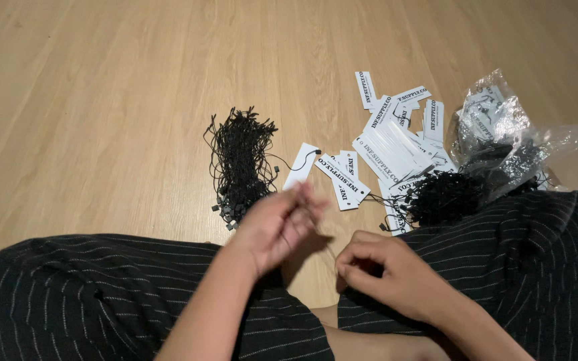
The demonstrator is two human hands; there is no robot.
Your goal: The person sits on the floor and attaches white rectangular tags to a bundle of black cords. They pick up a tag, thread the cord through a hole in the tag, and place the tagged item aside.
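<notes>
- The left hand sits at the centre of the frame, blurred by motion, fingers loosely curled and pointing up-right. Whether it pinches anything cannot be told.
- The right hand is lower and right of centre, fingers curled inward toward the thumb in a narrow pinch. What it pinches, if anything, is hidden beneath the fingers.
- A bundle of black string loops lies on the wooden floor just above the left hand, its small black fasteners gathered at the lower end.
- One white tag lies just right of the bundle with a black string through its top. More white paper tags lie beside it, overlapping.
- A bigger pile of white tags spreads at upper right, many overlapping so their count is unclear.
- A second tangle of black strings rests at the right, partly covered by the knee.
- A clear plastic bag at the right edge holds more tags and strings. Its contents are hard to make out through the glare, and the bag is cut off by the frame.
- Dark pinstriped trousers fill the bottom of the frame.
</notes>
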